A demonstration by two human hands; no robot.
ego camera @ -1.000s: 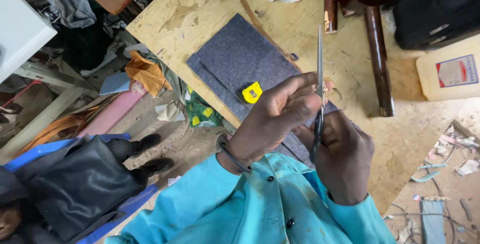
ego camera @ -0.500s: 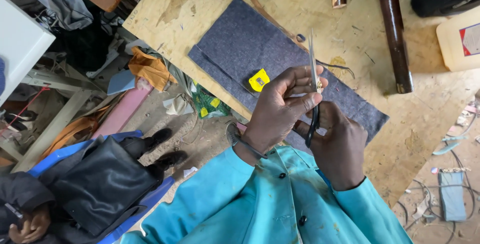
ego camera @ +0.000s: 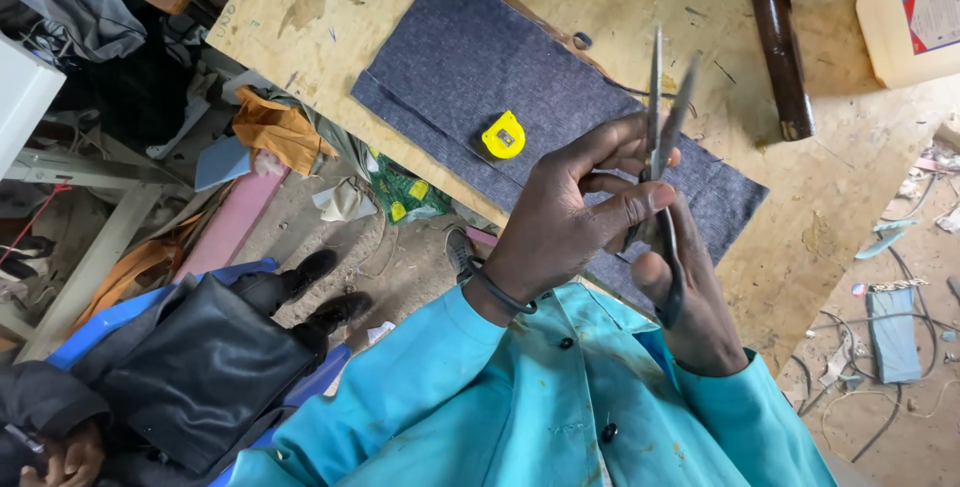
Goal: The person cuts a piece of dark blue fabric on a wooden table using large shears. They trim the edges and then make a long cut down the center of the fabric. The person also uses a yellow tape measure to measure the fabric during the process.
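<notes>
While scissors (ego camera: 664,147) held upright above grey cloth (ego camera: 520,97), right hand (ego camera: 690,297) gripping handles, left hand (ego camera: 570,217) pinching blades. Likely risk: nicked fingertip if blades close. Yellow tape measure (ego camera: 503,135) left, on cloth.

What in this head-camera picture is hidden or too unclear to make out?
- Scissors: handles hidden by both hands; blades blurred.
- Right hand: its fingers mostly covered by the left hand.
- Grey fabric: near edge hidden behind the hands.
- Dark wooden post: cut off by the top edge.
- Cream container: cut off at the right edge.
</notes>
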